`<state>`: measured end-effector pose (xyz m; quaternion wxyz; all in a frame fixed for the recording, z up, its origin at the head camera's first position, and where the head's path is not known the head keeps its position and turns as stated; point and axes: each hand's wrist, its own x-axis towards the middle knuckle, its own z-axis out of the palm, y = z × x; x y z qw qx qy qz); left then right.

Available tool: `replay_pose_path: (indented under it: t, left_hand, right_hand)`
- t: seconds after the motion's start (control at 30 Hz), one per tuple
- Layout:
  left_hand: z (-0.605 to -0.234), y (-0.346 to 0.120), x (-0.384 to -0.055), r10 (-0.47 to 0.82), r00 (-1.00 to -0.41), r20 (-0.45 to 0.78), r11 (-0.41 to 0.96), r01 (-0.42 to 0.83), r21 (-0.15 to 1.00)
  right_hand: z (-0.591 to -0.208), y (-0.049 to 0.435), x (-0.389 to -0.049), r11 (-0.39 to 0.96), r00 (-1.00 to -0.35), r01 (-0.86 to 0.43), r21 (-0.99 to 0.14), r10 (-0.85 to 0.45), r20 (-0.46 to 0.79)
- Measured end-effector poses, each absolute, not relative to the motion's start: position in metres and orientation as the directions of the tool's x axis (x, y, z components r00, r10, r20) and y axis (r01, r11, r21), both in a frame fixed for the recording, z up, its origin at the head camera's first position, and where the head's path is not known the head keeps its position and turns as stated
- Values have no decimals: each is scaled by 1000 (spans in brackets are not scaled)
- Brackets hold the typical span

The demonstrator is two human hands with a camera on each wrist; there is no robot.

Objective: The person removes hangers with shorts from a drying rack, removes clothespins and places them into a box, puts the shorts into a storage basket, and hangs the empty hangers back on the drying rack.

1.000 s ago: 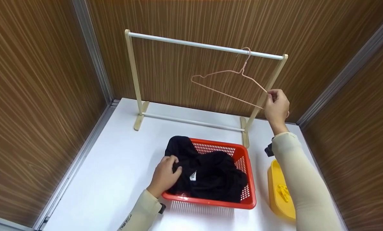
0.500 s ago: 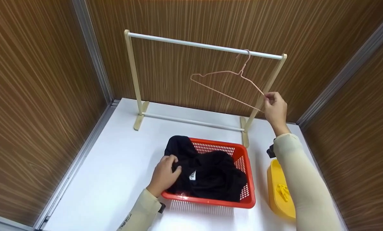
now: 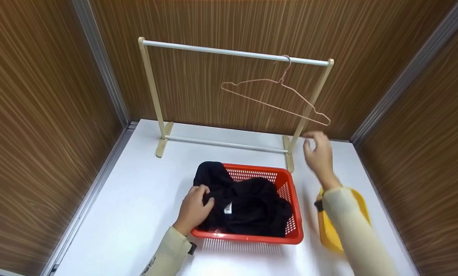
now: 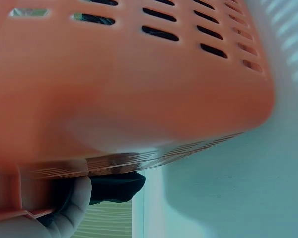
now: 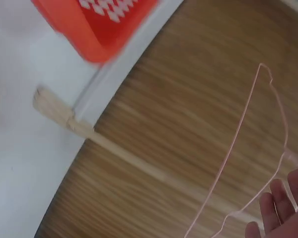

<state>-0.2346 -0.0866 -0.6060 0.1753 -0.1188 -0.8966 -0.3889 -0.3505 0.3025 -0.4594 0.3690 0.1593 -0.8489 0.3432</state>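
Observation:
A pink wire hanger [image 3: 281, 81] hangs by its hook from the white top bar [image 3: 221, 50] of a small rack, near the right end. Below its right corner, my right hand [image 3: 320, 158] is apart from it, holding nothing, thumb and index finger spread. In the right wrist view its fingers [image 5: 270, 210] are loosely bent, overlapping the hanger's outline. A black garment [image 3: 248, 207] with a white label lies bunched in the red basket [image 3: 248, 238]. At the basket's left side my left hand [image 3: 193, 209] grips the garment, fingers curled in its folds.
The rack's wooden feet [image 3: 288, 157] stand behind the basket on the white table [image 3: 144, 199]. A yellow container [image 3: 330, 235] sits at the right, partly under my right forearm. Wood-grain panels [image 3: 416, 145] enclose the table on the back and both sides.
My right hand has let go of the hanger's right end and moved down, away from it. The hanger stays on the bar. My left hand keeps its place at the basket.

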Motion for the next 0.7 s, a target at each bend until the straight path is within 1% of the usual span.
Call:
replay_pose_path:
  t: [0.07,0.27,0.33,0.4,0.47,0.6,0.7]
  left_hand:
    - [-606,-87,-235,82,-910,406,669,352,654]
    - [-606,-90,-237,79,-910,407,669,351,655]
    - [-607,-92,-238,73,-912,404,672,345,656]
    - [-609,-94,-239,70,-912,405,674,343,655]
    - [-609,-96,-240,65,-914,400,676,335,656]
    - [-610,-101,-242,55,-919,391,673,324,665]
    - [-609,-101,-241,54,-921,386,666,321,673]
  right_hand:
    - [-477,300,-330,704,-683,-538,-464,-42,729]
    - [-532,289,-280,655,-798,-472,-590,-32,602]
    - [-550,282,-267,652,-817,-453,-608,-29,577]
    - [-565,274,-256,648,-822,-452,-613,-35,568]
    - [-576,266,-249,640,-806,-486,-594,-66,589]
    - [-591,253,-245,632,-787,-531,-564,-120,606]
    - [-596,249,-246,629,-813,-492,-601,-86,576]
